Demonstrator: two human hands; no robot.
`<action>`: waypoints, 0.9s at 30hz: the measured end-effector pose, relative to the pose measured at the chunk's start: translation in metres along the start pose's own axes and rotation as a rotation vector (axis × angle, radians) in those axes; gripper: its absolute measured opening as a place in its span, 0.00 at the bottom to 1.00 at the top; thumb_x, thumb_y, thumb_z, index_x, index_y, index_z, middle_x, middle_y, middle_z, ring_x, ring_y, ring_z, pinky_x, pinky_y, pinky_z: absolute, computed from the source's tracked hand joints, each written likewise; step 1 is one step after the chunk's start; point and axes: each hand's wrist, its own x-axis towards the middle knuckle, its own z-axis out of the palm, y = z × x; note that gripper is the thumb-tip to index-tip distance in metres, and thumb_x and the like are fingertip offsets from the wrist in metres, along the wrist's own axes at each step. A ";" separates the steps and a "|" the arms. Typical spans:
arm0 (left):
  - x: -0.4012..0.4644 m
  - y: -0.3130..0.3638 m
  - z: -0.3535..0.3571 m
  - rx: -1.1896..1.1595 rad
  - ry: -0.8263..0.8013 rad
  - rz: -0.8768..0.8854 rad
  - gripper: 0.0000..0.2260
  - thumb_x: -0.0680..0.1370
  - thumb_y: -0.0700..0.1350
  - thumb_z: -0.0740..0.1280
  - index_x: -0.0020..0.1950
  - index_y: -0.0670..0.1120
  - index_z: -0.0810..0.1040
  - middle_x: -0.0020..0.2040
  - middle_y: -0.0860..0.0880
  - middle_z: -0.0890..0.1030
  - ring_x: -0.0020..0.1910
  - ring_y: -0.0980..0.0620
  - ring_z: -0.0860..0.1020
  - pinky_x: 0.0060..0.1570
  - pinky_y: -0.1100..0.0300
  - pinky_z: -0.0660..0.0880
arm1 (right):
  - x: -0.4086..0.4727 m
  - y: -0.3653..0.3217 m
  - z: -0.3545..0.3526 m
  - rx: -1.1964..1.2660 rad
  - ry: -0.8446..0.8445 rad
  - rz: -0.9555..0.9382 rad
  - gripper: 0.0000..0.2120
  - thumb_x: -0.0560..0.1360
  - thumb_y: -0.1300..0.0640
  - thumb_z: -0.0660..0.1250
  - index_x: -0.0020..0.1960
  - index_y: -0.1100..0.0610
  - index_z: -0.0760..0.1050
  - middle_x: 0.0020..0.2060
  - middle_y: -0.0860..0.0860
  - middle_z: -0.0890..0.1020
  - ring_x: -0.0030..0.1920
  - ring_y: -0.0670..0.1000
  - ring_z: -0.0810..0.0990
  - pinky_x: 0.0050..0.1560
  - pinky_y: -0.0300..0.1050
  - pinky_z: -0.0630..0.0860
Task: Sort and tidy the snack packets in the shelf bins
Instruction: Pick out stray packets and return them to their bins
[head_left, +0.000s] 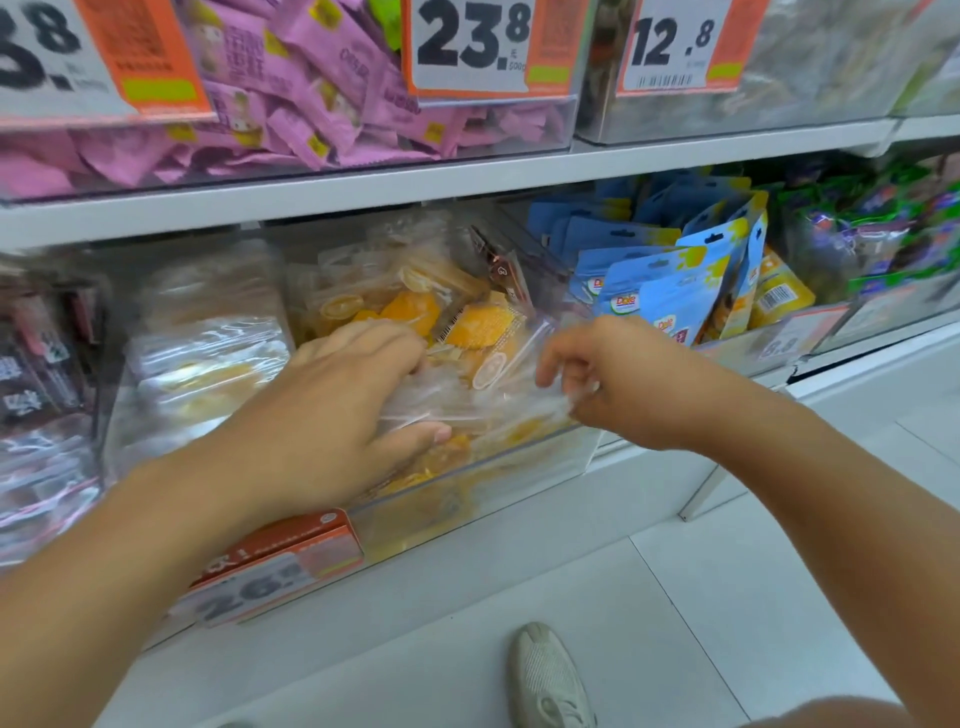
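A clear bin sits at the front edge of the lower shelf. It is full of clear packets of orange fruit. Both hands are in this bin. The left hand lies on the pile with its fingers curled round some packets and the thumb under them. The right hand pinches the crinkly edge of a clear packet near the bin's front wall.

Just left is a bin of pale yellow packets. Just right is a bin of blue pouches standing up, with yellow packs beside them. Farther right are green and purple bags.

On the upper shelf, a bin holds pink packets. A price tag on it says 23.8. Another tag says 12.8.

An orange price tag hangs on the lower shelf's front edge, partly hidden by the left arm. A pale shoe stands on the white floor below.
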 end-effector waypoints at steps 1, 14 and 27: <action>0.000 0.001 -0.001 -0.003 0.001 -0.003 0.19 0.73 0.71 0.54 0.52 0.59 0.65 0.63 0.58 0.72 0.65 0.56 0.67 0.67 0.50 0.68 | -0.003 -0.006 -0.003 -0.097 -0.042 0.007 0.18 0.72 0.67 0.67 0.53 0.46 0.79 0.46 0.45 0.80 0.46 0.47 0.76 0.41 0.36 0.72; -0.005 -0.002 -0.014 0.005 -0.062 -0.001 0.28 0.71 0.71 0.54 0.59 0.54 0.75 0.68 0.59 0.68 0.68 0.58 0.64 0.71 0.55 0.66 | 0.008 -0.020 -0.025 -0.097 -0.307 0.031 0.07 0.74 0.49 0.74 0.40 0.49 0.86 0.35 0.43 0.84 0.39 0.42 0.80 0.49 0.46 0.79; 0.011 0.036 -0.012 0.162 -0.127 0.080 0.30 0.70 0.75 0.53 0.68 0.65 0.69 0.72 0.66 0.63 0.76 0.58 0.55 0.76 0.41 0.50 | 0.044 -0.024 0.014 -0.457 -0.031 -0.150 0.35 0.69 0.47 0.76 0.72 0.40 0.64 0.71 0.47 0.63 0.70 0.55 0.60 0.64 0.55 0.64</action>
